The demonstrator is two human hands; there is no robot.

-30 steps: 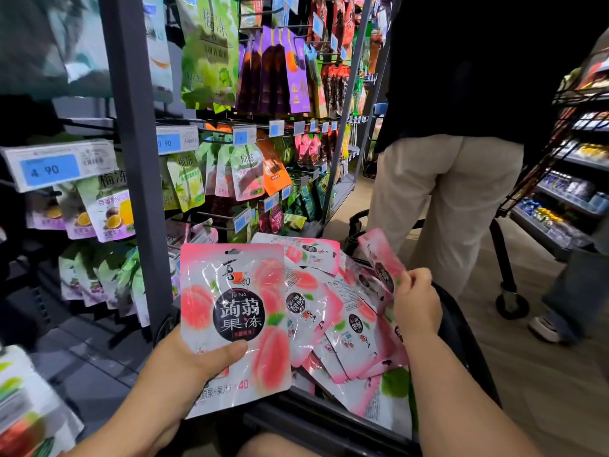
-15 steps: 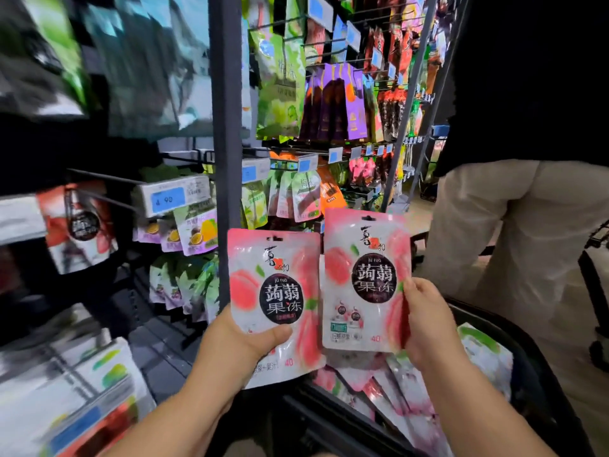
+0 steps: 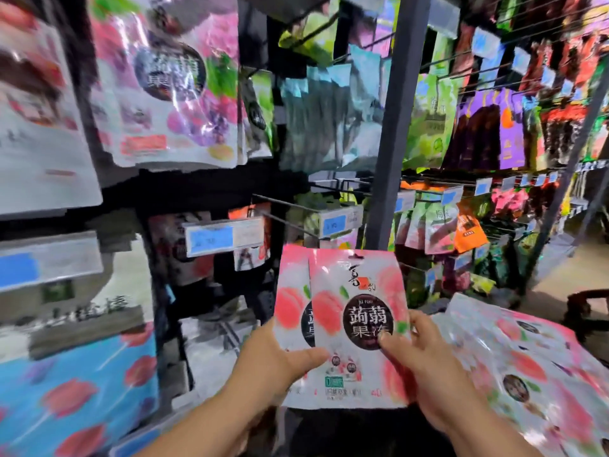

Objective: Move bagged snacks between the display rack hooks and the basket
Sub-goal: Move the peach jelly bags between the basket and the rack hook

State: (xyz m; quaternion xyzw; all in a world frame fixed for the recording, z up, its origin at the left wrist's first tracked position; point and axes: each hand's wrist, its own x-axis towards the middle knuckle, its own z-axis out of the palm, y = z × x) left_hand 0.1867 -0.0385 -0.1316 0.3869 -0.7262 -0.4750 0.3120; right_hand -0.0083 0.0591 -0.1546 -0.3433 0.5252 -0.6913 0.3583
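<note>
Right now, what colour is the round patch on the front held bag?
Black round patch with white characters; the front bag is pink-and-white. Head view.

On the front peach bag [image 3: 359,324] you are holding, the dark round patch reads 蒟蒻果冻 in white; the small Latin line above it is too smeared to spell. A green box near its lower edge starts with D. The rear peach bag [image 3: 291,301] shows only a slice of the same characters. At the upper left of the rack [image 3: 392,127], the grape bag [image 3: 171,80] probably reads 蒟蒻 too. The blue price tags [image 3: 211,238] are illegible.
</note>
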